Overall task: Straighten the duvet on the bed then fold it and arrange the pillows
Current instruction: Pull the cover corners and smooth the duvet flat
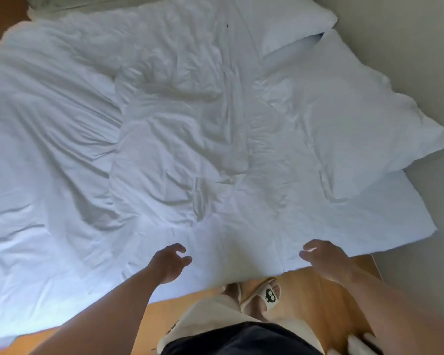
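Note:
A white, wrinkled duvet (164,129) lies spread over the bed and fills most of the view, its near edge hanging toward the floor. Two white pillows rest along the right side: one (287,24) at the far right corner, another (364,129) closer, both beside the wall. My left hand (171,262) hovers over the duvet's near edge, fingers apart and curled, holding nothing. My right hand (323,260) reaches toward the same edge further right, fingers spread, empty.
A wooden floor (305,283) shows below the bed's edge, where my feet stand in pale slippers (264,298). A light wall (420,60) runs along the right. A white object (364,344) lies on the floor at bottom right.

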